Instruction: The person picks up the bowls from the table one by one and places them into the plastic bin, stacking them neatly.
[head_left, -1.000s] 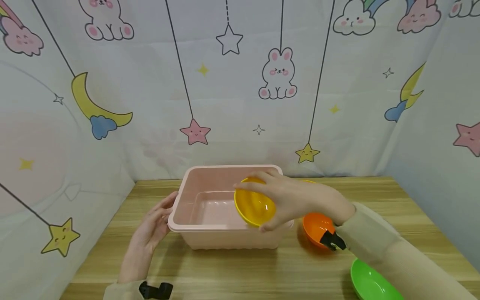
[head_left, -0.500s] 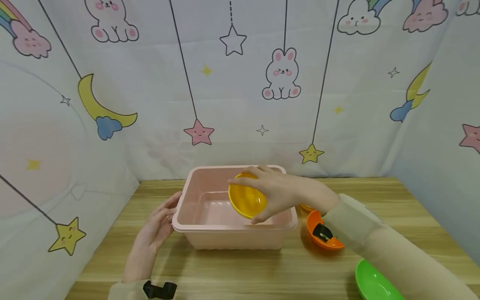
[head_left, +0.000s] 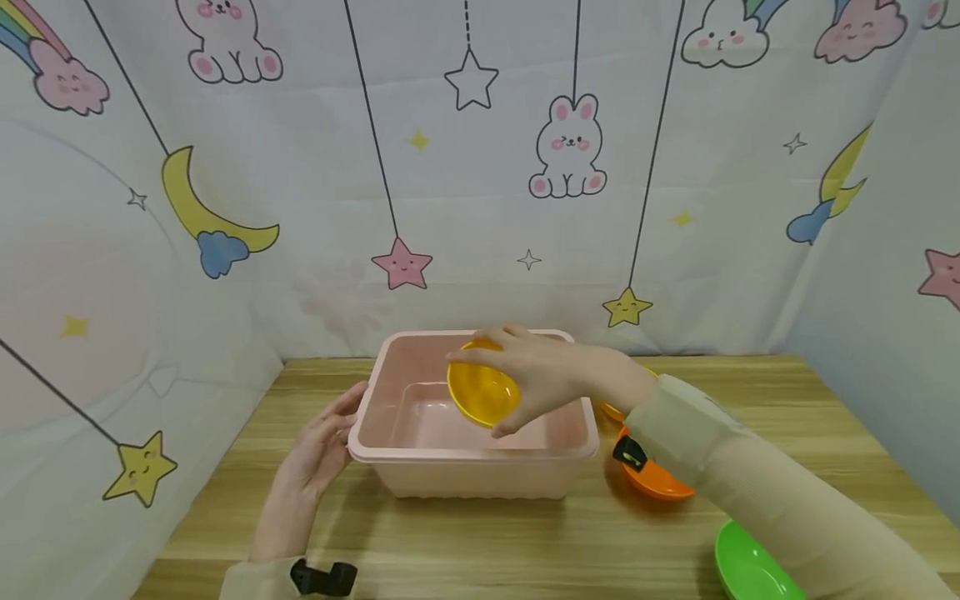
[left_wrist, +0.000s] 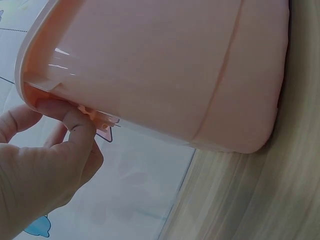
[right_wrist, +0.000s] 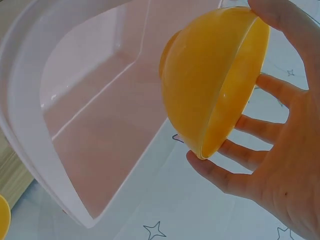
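Observation:
A yellow bowl point(head_left: 480, 392) is tipped on its side over the pink plastic basin point(head_left: 472, 481), its mouth turned toward the palm. My right hand point(head_left: 542, 371) holds it by the rim, thumb at one side and fingers spread along the other; the right wrist view shows the outside and foot of the bowl point(right_wrist: 200, 75) facing the basin's inside. On the left, my left hand point(head_left: 311, 454) grips the basin's rim; in the left wrist view the thumb of that hand point(left_wrist: 50, 160) is tucked beneath the rim. The basin stands upright on the table.
An orange bowl point(head_left: 660, 483) sits right of the basin, partly covered by the right sleeve. Nearer the front is a green bowl point(head_left: 752, 567). Another yellow piece point(head_left: 611, 411) peeks out behind the right wrist. A patterned cloth point(head_left: 480, 208) hangs behind the wooden table point(head_left: 480, 550).
My right hand has carried the yellow bowl left and slightly farther back over the basin. The left hand keeps its place on the rim. The head view has shifted slightly.

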